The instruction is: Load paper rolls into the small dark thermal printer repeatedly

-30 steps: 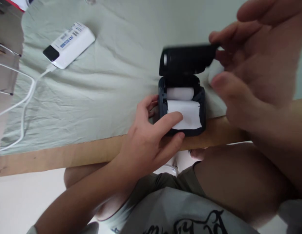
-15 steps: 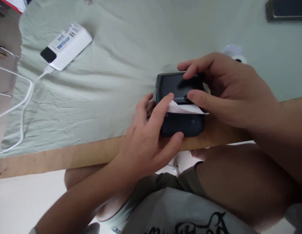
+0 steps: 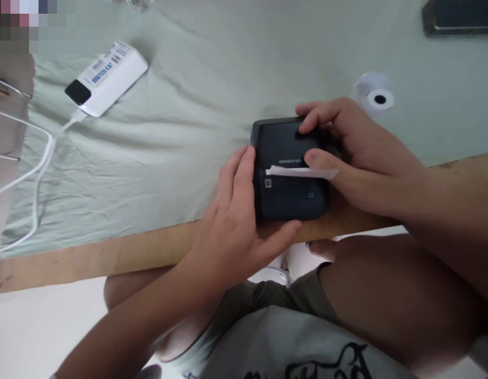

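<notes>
Head view: left hand (image 3: 236, 221) clasps dark box-shaped plastic printer (image 3: 291, 197); right hand (image 3: 362, 158) curls over its lid (image 3: 281, 145), thumb touching white paper strip (image 3: 295, 171).

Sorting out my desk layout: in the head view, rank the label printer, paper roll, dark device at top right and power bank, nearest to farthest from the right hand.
1. label printer, touched by the right hand.
2. paper roll, just behind the hand.
3. dark device, top right corner.
4. power bank, far left.
</notes>
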Demonstrator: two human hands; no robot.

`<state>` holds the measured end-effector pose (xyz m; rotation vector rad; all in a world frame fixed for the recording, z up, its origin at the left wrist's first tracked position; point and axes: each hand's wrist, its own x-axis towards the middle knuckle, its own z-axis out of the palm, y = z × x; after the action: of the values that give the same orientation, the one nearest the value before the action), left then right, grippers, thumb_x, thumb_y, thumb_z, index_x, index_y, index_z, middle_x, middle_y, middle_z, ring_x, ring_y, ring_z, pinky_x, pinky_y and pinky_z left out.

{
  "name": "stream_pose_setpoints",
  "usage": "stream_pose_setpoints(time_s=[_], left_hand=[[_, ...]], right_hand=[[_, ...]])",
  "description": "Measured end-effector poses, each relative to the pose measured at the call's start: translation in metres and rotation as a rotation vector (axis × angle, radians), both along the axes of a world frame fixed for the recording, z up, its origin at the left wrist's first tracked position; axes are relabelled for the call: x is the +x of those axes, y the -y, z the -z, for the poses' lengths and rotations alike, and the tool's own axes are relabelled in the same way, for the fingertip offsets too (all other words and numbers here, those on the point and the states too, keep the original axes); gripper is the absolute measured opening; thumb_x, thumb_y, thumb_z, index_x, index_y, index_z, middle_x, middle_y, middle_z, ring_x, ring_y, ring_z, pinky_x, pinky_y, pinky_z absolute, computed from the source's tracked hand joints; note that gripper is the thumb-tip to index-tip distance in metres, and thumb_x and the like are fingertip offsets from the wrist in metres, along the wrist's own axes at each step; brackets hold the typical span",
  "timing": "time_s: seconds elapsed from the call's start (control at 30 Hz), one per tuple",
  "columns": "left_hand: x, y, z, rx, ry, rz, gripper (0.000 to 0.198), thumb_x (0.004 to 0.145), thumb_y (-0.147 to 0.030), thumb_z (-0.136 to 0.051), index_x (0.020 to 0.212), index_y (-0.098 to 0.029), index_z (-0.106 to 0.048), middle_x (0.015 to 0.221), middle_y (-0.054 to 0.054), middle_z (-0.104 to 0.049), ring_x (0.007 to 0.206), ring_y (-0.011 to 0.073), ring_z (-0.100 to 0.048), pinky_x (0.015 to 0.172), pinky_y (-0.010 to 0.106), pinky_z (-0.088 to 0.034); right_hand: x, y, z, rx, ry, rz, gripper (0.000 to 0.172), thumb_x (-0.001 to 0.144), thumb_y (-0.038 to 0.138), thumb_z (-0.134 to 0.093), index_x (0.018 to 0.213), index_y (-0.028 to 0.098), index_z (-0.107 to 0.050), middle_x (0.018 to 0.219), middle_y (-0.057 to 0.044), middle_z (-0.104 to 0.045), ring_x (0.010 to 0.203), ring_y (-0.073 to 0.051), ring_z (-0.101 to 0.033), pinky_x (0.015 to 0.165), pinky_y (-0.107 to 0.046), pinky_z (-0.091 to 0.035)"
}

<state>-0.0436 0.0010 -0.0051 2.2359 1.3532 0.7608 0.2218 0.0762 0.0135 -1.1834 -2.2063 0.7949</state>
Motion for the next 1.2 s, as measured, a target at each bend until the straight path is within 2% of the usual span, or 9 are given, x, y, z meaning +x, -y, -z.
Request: stream_pose_setpoints(time_s=[0.07, 0.17, 0.3, 0.4, 0.67, 0.87, 1.0, 1.13, 1.2], left_hand=[[0.000, 0.000, -0.001, 0.011, -0.007, -0.019, 0.099, 0.107, -0.070, -0.076, 0.181, -0.022, -0.032, 0.185, 0.023, -0.049, 0.173, 0.0426, -0.052, 0.138, 0.060, -0.055], [0.003, 0.004, -0.002, -0.016, -0.022, -0.057, 0.100, 0.107, -0.069, -0.078, 0.183, -0.025, -0.031, 0.183, 0.020, -0.056, 0.167, 0.0424, -0.060, 0.134, 0.057, -0.059], [0.006, 0.009, 0.001, 0.001, -0.061, -0.100, 0.108, 0.107, -0.084, -0.070, 0.185, -0.023, -0.027, 0.168, 0.022, -0.070, 0.142, 0.0432, -0.081, 0.108, 0.053, -0.074], [0.004, 0.009, 0.004, 0.002, -0.076, -0.122, 0.112, 0.104, -0.087, -0.073, 0.184, -0.021, -0.031, 0.160, 0.023, -0.076, 0.129, 0.0427, -0.086, 0.098, 0.051, -0.076], [0.003, 0.002, -0.012, -0.168, -0.050, -0.243, 0.115, 0.080, -0.077, -0.104, 0.172, -0.032, -0.052, 0.167, 0.013, -0.074, 0.150, 0.0481, -0.075, 0.114, 0.062, -0.073], [0.008, -0.005, -0.019, -0.290, -0.020, -0.288, 0.113, 0.071, -0.072, -0.110, 0.164, -0.032, -0.059, 0.150, 0.011, -0.083, 0.140, 0.0497, -0.081, 0.117, 0.073, -0.069], [0.008, -0.006, -0.016, -0.276, 0.027, -0.279, 0.110, 0.072, -0.068, -0.111, 0.163, -0.032, -0.060, 0.153, 0.011, -0.082, 0.147, 0.0490, -0.077, 0.120, 0.071, -0.068], [0.007, -0.005, -0.013, -0.271, 0.026, -0.254, 0.107, 0.077, -0.068, -0.107, 0.166, -0.035, -0.057, 0.155, 0.009, -0.080, 0.146, 0.0477, -0.077, 0.122, 0.067, -0.069], [0.008, -0.005, -0.012, -0.250, 0.031, -0.247, 0.109, 0.079, -0.066, -0.106, 0.169, -0.036, -0.052, 0.166, 0.010, -0.072, 0.151, 0.0457, -0.074, 0.125, 0.062, -0.068]], right_hand=[[0.008, 0.005, 0.003, 0.064, 0.029, -0.046, 0.044, 0.116, 0.048, -0.052, 0.157, 0.033, -0.050, 0.168, -0.004, -0.062, 0.165, -0.031, -0.060, 0.137, -0.067, -0.056], [0.020, 0.009, 0.007, 0.078, 0.096, -0.074, 0.058, 0.119, 0.058, -0.046, 0.171, 0.034, -0.037, 0.169, -0.007, -0.065, 0.154, -0.032, -0.069, 0.123, -0.067, -0.066], [0.024, 0.012, 0.010, 0.070, 0.153, -0.076, 0.067, 0.121, 0.061, -0.042, 0.178, 0.031, -0.025, 0.176, -0.010, -0.062, 0.148, -0.032, -0.074, 0.118, -0.065, -0.069], [0.022, 0.011, 0.011, 0.065, 0.164, -0.090, 0.072, 0.120, 0.062, -0.041, 0.181, 0.029, -0.022, 0.178, -0.011, -0.060, 0.148, -0.033, -0.074, 0.118, -0.065, -0.069], [0.023, 0.013, 0.003, 0.004, 0.116, -0.130, 0.086, 0.115, 0.070, -0.051, 0.184, 0.034, -0.012, 0.177, -0.011, -0.060, 0.145, -0.035, -0.075, 0.114, -0.064, -0.071], [0.009, 0.017, -0.010, -0.067, 0.092, -0.028, 0.095, 0.107, 0.064, -0.062, 0.183, 0.033, -0.016, 0.173, -0.012, -0.060, 0.159, -0.041, -0.066, 0.114, -0.059, -0.069], [0.005, 0.012, -0.005, -0.093, 0.180, 0.010, 0.104, 0.099, 0.070, -0.063, 0.183, 0.029, -0.018, 0.159, -0.016, -0.070, 0.134, -0.044, -0.078, 0.103, -0.069, -0.070], [0.008, 0.008, -0.001, -0.099, 0.182, 0.013, 0.099, 0.101, 0.069, -0.060, 0.182, 0.027, -0.021, 0.160, -0.016, -0.070, 0.138, -0.043, -0.075, 0.111, -0.071, -0.066], [0.011, 0.007, -0.004, -0.123, 0.173, 0.040, 0.088, 0.105, 0.066, -0.056, 0.179, 0.030, -0.025, 0.156, -0.014, -0.073, 0.136, -0.041, -0.076, 0.114, -0.071, -0.064]])
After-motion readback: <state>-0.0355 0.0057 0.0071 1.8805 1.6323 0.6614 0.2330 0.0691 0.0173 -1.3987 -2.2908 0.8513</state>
